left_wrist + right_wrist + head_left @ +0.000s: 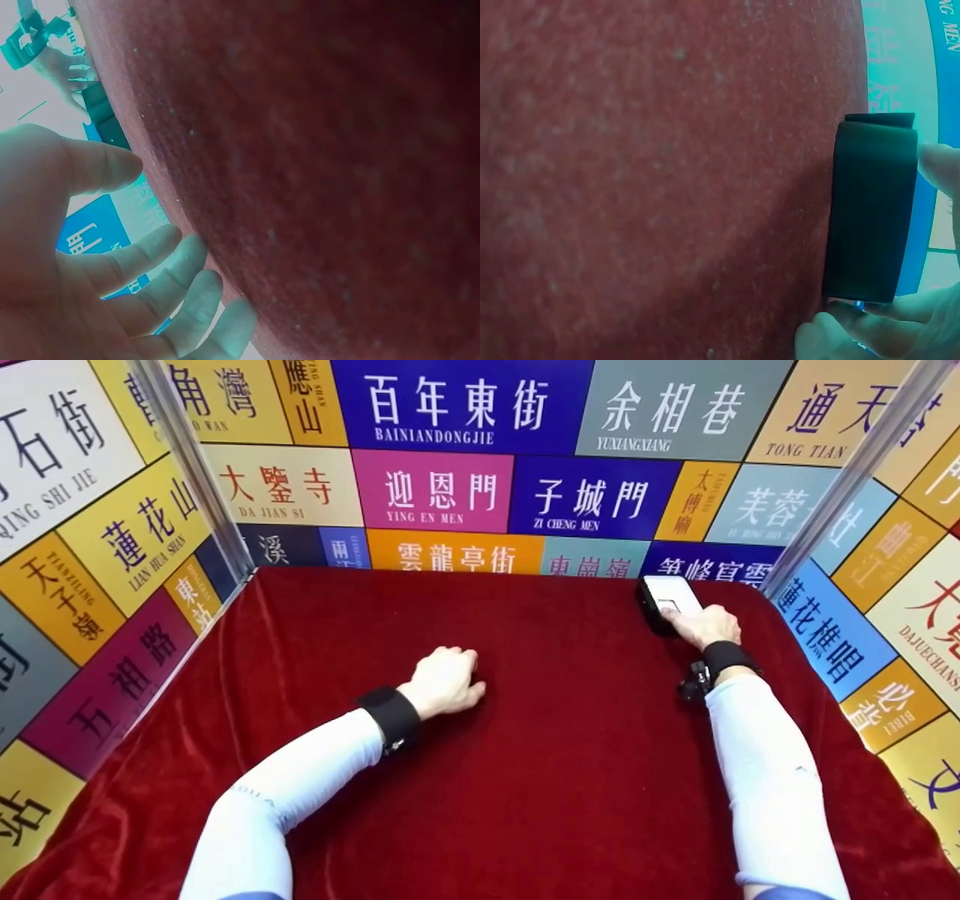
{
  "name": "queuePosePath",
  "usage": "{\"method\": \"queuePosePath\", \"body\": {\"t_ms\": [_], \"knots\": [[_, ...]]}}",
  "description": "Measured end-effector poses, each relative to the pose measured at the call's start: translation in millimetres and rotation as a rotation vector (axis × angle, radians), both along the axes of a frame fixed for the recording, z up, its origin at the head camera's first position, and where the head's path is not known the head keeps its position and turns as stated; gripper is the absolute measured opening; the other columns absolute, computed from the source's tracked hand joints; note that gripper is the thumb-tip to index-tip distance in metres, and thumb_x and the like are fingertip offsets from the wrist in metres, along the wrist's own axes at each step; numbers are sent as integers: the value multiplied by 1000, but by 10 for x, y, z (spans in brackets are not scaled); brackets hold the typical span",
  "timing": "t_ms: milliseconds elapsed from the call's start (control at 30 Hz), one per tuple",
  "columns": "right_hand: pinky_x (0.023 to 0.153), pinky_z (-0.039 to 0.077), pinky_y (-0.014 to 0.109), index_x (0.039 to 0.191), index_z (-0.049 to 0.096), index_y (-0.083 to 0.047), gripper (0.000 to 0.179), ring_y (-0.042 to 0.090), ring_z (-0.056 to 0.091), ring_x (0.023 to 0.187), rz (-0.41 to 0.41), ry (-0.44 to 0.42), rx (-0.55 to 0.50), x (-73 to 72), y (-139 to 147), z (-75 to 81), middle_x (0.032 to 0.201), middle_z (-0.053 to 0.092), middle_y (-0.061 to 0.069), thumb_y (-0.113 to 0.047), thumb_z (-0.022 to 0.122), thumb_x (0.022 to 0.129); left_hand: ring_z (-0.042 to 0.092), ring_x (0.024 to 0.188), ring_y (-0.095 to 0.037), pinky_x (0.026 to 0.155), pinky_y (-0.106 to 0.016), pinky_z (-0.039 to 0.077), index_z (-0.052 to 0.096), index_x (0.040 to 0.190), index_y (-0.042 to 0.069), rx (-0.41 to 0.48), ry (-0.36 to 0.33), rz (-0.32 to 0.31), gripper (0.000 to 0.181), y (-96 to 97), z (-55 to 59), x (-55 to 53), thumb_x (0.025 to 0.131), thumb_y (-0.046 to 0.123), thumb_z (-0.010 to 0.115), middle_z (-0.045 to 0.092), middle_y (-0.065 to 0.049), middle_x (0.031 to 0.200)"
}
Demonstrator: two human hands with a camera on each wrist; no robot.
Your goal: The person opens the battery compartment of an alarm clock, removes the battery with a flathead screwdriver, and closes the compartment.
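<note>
A small box (670, 587) with a white top and black sides lies on the red cloth at the back right. My right hand (709, 625) grips it at its near right end. In the right wrist view, the thumb is on one side of the dark box (870, 217) and the fingers curl in along another side. My left hand (445, 681) is over the middle of the cloth with its fingers loosely bent, holding nothing. Its spread, relaxed fingers (169, 281) show in the left wrist view.
Red velvet cloth (525, 780) covers the table and hangs in folds at the left. Panels with coloured street-name signs (457, 405) stand behind and on both sides. Clear corner posts (844, 465) rise at the back corners.
</note>
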State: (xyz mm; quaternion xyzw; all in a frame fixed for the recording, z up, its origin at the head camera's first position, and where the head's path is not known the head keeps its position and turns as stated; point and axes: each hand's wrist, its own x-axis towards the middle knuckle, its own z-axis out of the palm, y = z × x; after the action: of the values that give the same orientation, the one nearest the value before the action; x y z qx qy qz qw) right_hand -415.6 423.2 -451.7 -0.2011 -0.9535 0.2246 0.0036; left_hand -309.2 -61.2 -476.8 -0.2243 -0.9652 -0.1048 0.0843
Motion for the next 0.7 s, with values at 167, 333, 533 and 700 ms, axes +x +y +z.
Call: {"method": "queuePosePath", "body": {"t_ms": [167,333,533,700], "knots": [[121,49,66,146,57,16,109,59,57,145,6,-21,2,-12,-13,4,153,57,46,-79,63,94,75,106,-47,81,-63,67,72,114,2,-6,-3,2,39,-2,-8,-3,98,36,78,78,-21,111],[123,48,65,147,56,16,108,59,56,146,0,-17,-9,-5,-11,-1,154,56,46,-78,65,94,75,107,-47,82,-63,67,71,115,2,-7,-10,10,40,6,1,-2,98,38,78,78,-21,112],[123,47,64,147,56,16,107,57,56,145,-21,4,-52,-22,5,-53,154,57,44,-76,68,94,76,108,-47,83,-63,67,69,118,2,-3,-23,11,42,15,-5,-18,98,38,78,79,-21,112],[123,48,64,146,56,15,108,57,58,143,-40,35,-61,-45,5,-91,152,60,43,-78,71,92,76,109,-47,84,-64,67,68,119,2,2,-34,10,43,18,-15,-36,98,37,78,79,-21,113]]}}
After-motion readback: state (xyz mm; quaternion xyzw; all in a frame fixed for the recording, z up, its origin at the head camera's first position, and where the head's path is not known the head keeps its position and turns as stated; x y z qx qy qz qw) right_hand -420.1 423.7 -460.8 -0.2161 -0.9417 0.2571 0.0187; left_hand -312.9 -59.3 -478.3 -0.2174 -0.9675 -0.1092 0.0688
